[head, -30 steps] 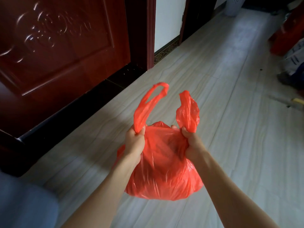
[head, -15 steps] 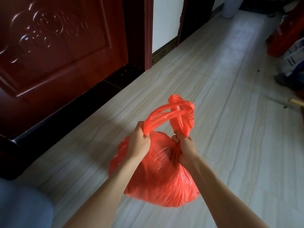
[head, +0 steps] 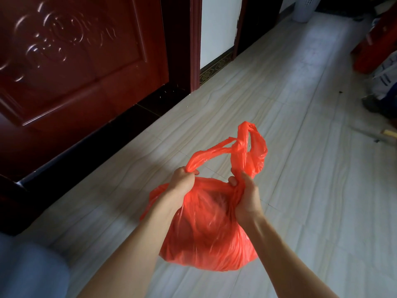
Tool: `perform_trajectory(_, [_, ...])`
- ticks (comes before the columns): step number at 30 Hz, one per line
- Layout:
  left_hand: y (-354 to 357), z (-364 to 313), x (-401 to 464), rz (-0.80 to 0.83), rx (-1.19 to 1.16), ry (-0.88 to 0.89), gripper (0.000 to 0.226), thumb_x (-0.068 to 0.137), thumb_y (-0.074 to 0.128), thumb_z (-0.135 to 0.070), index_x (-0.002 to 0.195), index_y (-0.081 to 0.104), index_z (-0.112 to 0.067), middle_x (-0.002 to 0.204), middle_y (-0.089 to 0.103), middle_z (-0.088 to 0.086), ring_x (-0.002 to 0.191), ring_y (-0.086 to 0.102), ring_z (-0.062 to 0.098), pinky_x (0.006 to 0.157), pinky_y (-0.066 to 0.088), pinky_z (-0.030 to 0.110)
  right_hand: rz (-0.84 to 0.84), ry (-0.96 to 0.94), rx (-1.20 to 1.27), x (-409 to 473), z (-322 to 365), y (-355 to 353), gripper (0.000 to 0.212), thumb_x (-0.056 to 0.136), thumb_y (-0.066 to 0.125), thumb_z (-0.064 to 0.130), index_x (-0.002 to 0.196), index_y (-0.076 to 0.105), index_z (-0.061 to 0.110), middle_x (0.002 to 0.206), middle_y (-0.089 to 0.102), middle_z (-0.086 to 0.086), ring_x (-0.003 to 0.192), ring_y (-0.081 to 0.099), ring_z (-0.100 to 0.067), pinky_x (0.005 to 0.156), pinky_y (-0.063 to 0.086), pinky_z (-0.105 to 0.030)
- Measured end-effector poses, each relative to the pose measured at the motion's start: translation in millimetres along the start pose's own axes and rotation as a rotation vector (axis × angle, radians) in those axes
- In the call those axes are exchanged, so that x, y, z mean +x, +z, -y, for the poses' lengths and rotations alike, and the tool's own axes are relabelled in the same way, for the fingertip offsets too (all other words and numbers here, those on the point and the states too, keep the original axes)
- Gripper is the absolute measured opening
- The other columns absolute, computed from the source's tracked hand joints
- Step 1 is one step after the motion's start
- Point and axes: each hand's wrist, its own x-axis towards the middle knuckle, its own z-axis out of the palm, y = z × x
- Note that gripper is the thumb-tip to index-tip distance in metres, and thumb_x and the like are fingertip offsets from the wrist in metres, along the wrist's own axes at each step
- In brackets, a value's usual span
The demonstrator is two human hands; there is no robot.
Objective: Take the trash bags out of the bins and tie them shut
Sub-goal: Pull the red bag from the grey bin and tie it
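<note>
A full red plastic trash bag (head: pixel 206 231) hangs in the air above the floor, held between both hands. My left hand (head: pixel 182 183) is closed on the base of the bag's left handle loop. My right hand (head: pixel 247 196) pinches the base of the right handle loop. The two handle loops (head: pixel 240 145) cross over each other above the bag's mouth. No bin is near the hands.
A dark red carved door (head: pixel 71 61) and its frame stand at the left. Pale striped floor tiles (head: pixel 322 168) stretch ahead. A white basket (head: pixel 304 8) stands far back. Red and white items (head: pixel 380 61) crowd the right edge. A blue-grey shape (head: pixel 28 269) fills the lower left corner.
The two handle loops, first held apart and upright, have been brought together and crossed. The hands have moved closer to each other, and the left loop now leans to the right.
</note>
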Motion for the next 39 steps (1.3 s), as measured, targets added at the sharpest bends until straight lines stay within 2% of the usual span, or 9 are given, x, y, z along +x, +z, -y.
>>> perform_trajectory(6, [-1, 2, 3, -0.023, 0.031, -0.108, 0.022, 0.091, 0.041, -0.004, 0.089, 0.063, -0.008, 0.093, 0.063, 0.014, 0.096, 0.059, 0.030, 0.073, 0.039, 0.028, 0.078, -0.155, -0.136, -3, -10, 0, 0.031, 0.098, 0.038, 0.021, 0.068, 0.041, 0.019, 0.053, 0.035, 0.008, 0.042, 0.033, -0.005, 0.039, 0.036, -0.018])
perform_trajectory(10, [3, 3, -4, -0.017, 0.499, 0.073, 0.027, 0.091, 0.038, -0.009, 0.113, 0.050, -0.001, 0.116, 0.060, 0.022, 0.112, 0.055, 0.038, 0.090, 0.043, 0.038, 0.035, -0.242, -0.490, -7, -8, 7, 0.029, 0.096, 0.043, 0.021, 0.070, 0.054, 0.019, 0.051, 0.052, 0.012, 0.045, 0.048, 0.000, 0.044, 0.041, -0.014])
perform_trajectory(18, [-1, 6, -21, 0.065, 0.854, 0.405, 0.026, 0.085, 0.038, -0.003, 0.109, 0.047, -0.006, 0.107, 0.063, 0.022, 0.104, 0.057, 0.041, 0.081, 0.045, 0.042, -0.026, -0.174, -0.469, -2, -2, 13, 0.022, 0.091, 0.051, 0.011, 0.073, 0.062, 0.015, 0.070, 0.061, -0.002, 0.066, 0.058, -0.014, 0.067, 0.049, -0.030])
perform_trajectory(22, [-8, 19, -29, 0.043, 0.615, 0.621, 0.024, 0.085, 0.050, -0.007, 0.109, 0.050, -0.012, 0.095, 0.066, 0.007, 0.093, 0.063, 0.025, 0.076, 0.041, 0.030, -0.225, -0.322, -0.660, 4, -10, 12, 0.015, 0.087, 0.052, 0.008, 0.075, 0.060, 0.014, 0.063, 0.048, 0.003, 0.067, 0.045, -0.017, 0.060, 0.037, -0.028])
perform_trajectory(26, [-15, 28, -40, 0.109, 0.278, 0.676, 0.032, 0.082, 0.062, -0.009, 0.099, 0.037, -0.022, 0.079, 0.057, -0.004, 0.071, 0.059, 0.011, 0.067, 0.043, 0.023, -0.193, -0.486, -1.002, 0, -10, 12, 0.046, 0.087, 0.044, 0.001, 0.130, 0.051, 0.016, 0.106, 0.065, -0.004, 0.099, 0.058, -0.023, 0.080, 0.039, -0.023])
perform_trajectory(30, [-15, 33, -40, 0.004, 0.263, 0.745, 0.033, 0.077, 0.053, -0.005, 0.092, 0.035, -0.029, 0.085, 0.054, -0.001, 0.078, 0.058, 0.020, 0.075, 0.044, 0.034, -0.093, -0.450, -1.321, -4, -9, 8, 0.044, 0.085, 0.042, 0.000, 0.119, 0.062, 0.018, 0.117, 0.067, -0.015, 0.114, 0.057, -0.032, 0.093, 0.041, -0.029])
perform_trajectory(32, [-16, 34, -40, -0.078, 0.279, 0.775, 0.036, 0.075, 0.051, 0.006, 0.096, 0.042, -0.022, 0.087, 0.054, 0.000, 0.081, 0.055, 0.016, 0.075, 0.042, 0.023, 0.021, -0.440, -1.417, 0, -6, 6, 0.037, 0.084, 0.043, -0.002, 0.108, 0.068, 0.011, 0.105, 0.071, -0.014, 0.104, 0.062, -0.030, 0.089, 0.046, -0.034])
perform_trajectory(35, [-15, 33, -41, -0.131, 0.277, 0.765, 0.042, 0.070, 0.046, 0.017, 0.103, 0.052, -0.007, 0.097, 0.052, -0.010, 0.092, 0.051, 0.004, 0.077, 0.031, -0.002, 0.234, -0.327, -1.300, 0, 3, 2, 0.025, 0.090, 0.047, 0.001, 0.074, 0.067, -0.002, 0.054, 0.055, 0.007, 0.050, 0.047, 0.001, 0.057, 0.038, -0.025])
perform_trajectory(39, [-12, 30, -41, -0.131, 0.219, 0.661, 0.047, 0.069, 0.044, 0.019, 0.105, 0.050, -0.010, 0.096, 0.054, -0.008, 0.091, 0.052, 0.005, 0.077, 0.035, 0.004, 0.401, 0.075, -0.838, -5, 16, -5, 0.026, 0.086, 0.049, 0.007, 0.104, 0.063, -0.005, 0.075, 0.063, -0.003, 0.063, 0.059, -0.005, 0.067, 0.048, -0.019])
